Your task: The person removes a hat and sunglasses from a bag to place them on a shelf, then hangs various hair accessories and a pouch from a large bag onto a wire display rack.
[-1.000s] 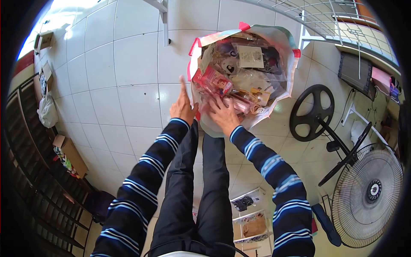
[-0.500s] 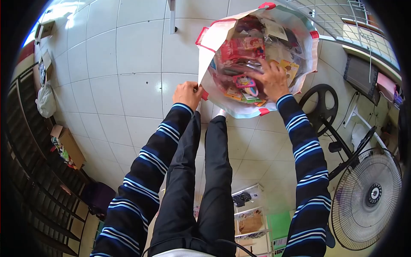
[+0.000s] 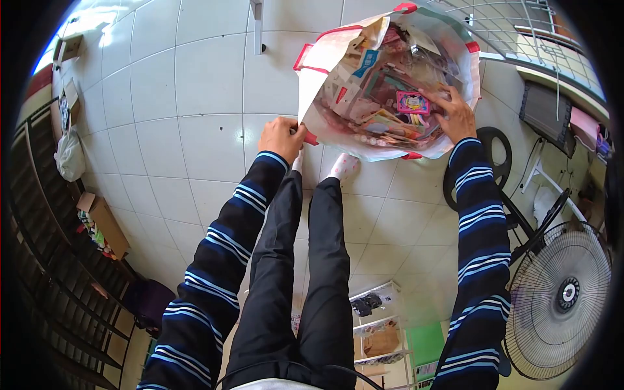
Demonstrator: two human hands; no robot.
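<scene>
A large white bag (image 3: 313, 97) with red trim stands wide open on the floor in front of me. It is full of small items in clear plastic packaging. My left hand (image 3: 282, 138) is closed on the near left edge of the bag. At the right side of the opening, my right hand (image 3: 457, 117) reaches in with thumb and fingers apart, over the packed goods. Beside its fingertips lies a pink card packet (image 3: 413, 102) with a colourful picture. White and blue packaging (image 3: 366, 64) and several card packets (image 3: 383, 123) lie further left in the bag.
A black standing fan (image 3: 568, 290) and its round base (image 3: 492, 153) stand at the right. A wire rack (image 3: 513, 29) rises behind the bag. At left are a cardboard box (image 3: 107, 224) and a white plastic bag (image 3: 69, 153). My feet are close to the bag.
My right hand has moved right, from the middle of the contents to the right side. The red packet no longer shows on top; the pink card packet has shifted up and right.
</scene>
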